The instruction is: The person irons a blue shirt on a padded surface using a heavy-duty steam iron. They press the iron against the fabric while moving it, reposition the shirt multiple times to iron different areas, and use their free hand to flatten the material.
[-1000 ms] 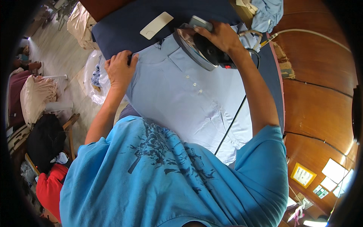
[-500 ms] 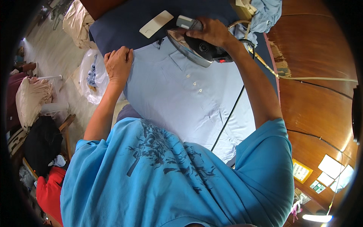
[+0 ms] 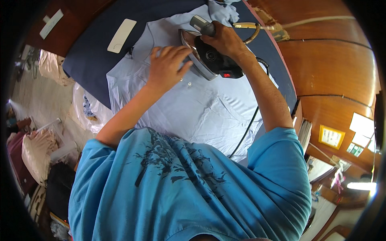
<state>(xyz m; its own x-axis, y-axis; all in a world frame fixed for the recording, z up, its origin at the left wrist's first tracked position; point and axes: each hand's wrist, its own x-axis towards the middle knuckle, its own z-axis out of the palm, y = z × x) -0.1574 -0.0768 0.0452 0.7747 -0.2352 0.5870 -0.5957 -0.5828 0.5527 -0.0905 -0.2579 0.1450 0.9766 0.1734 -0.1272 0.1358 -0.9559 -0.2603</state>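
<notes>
A light blue buttoned shirt (image 3: 193, 110) lies spread and partly wrinkled over a navy-covered ironing surface (image 3: 92, 54). My right hand (image 3: 227, 40) is closed round the handle of a black and silver clothes iron (image 3: 211, 56), which rests on the upper part of the shirt. My left hand (image 3: 169, 66) is open, palm down with fingers apart, over the shirt just left of the iron. Whether its fingertips touch the iron's edge, I cannot tell. White buttons (image 3: 189, 84) show below that hand.
A white flat card (image 3: 122, 36) lies on the navy cover, left of the shirt. From the iron a black cable (image 3: 246, 132) runs toward me across the shirt. Wooden panels (image 3: 329, 60) stand at the right. A clear plastic bag (image 3: 90, 110) sits beyond the left edge.
My left hand has left the shirt's left edge and moved right, close to the iron, its fingers spreading. My right hand still grips the iron. The whole view has turned somewhat.
</notes>
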